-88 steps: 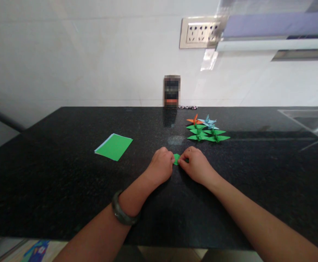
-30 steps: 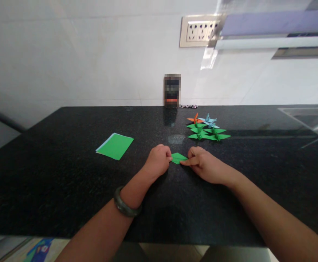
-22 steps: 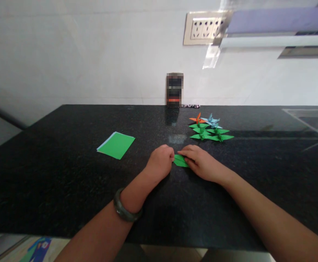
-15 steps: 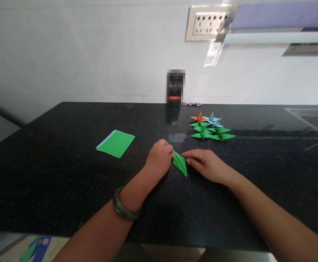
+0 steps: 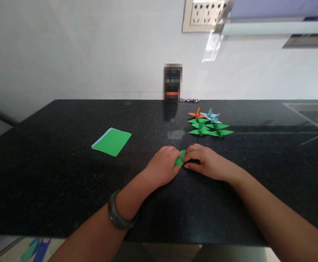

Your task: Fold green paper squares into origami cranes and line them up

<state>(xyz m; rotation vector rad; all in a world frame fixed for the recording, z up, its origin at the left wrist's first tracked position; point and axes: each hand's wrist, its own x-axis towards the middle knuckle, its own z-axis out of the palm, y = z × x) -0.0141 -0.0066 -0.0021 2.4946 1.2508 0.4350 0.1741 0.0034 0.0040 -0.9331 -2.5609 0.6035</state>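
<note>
A small folded green paper piece [image 5: 180, 158] lies on the black stone counter [image 5: 52, 174] between my two hands. My left hand [image 5: 163, 168], with a dark bangle on its wrist, has its fingers curled and pinches the paper's left side. My right hand [image 5: 206, 163] pinches its right side with curled fingers. Most of the paper is hidden by the fingers.
A stack of flat green paper sheets [image 5: 112, 141] lies to the left. Several finished paper cranes [image 5: 209, 126], green, orange and light blue, sit behind my right hand. A dark blurred box [image 5: 173, 82] stands against the white wall. A socket panel [image 5: 202, 14] is on the wall.
The green paper was turned and swung round on the counter. Both hands have now closed in on it, hiding most of it. The view has tilted down a little.
</note>
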